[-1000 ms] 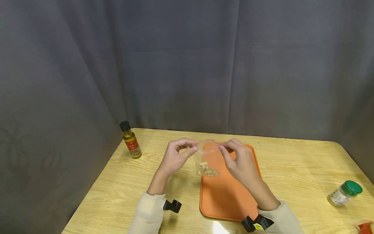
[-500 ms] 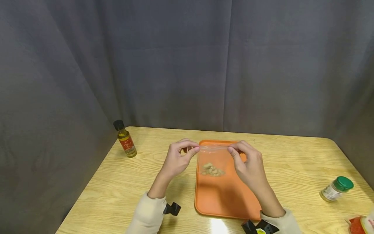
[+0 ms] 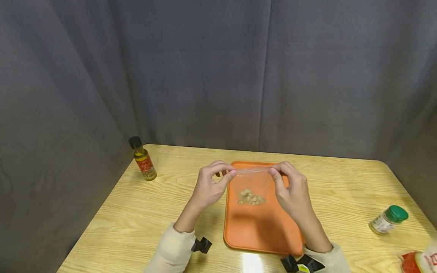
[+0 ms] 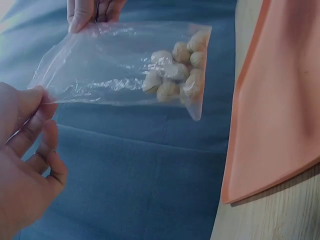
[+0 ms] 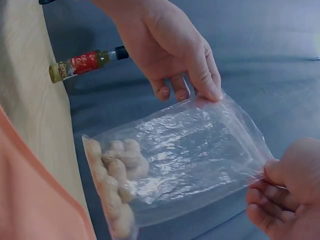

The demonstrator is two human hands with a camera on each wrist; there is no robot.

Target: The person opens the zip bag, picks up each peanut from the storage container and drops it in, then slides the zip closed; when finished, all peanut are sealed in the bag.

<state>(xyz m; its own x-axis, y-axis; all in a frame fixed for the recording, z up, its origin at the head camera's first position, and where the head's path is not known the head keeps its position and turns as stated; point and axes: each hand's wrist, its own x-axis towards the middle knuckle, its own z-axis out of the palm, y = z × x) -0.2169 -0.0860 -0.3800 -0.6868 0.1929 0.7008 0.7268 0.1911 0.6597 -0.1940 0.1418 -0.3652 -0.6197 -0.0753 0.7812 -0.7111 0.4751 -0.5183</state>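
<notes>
A clear zip bag [image 3: 253,180] hangs upright above an orange tray [image 3: 259,237], with several peanuts in their shells [image 5: 116,185] gathered at its bottom. My left hand [image 3: 212,185] pinches one top corner of the bag between thumb and forefinger. At the opposite top corner, my right hand [image 3: 293,191] has the same kind of pinch. The bag's mouth is stretched nearly straight between the two hands. Both wrist views show the bag off the tray; whether its seal is closed I cannot tell.
An olive oil bottle [image 3: 145,163] stands at the table's back left. On the right lies a tilted-looking jar with a green lid [image 3: 388,220]. A red and white packet [image 3: 417,262] is cut off at the lower right corner. Dark curtains [image 3: 201,76] enclose the table [image 3: 345,189].
The bag's mouth, gaping a second ago, has been drawn taut as my hands moved apart. The head view has shifted slightly, so the tray and bottle appear further left.
</notes>
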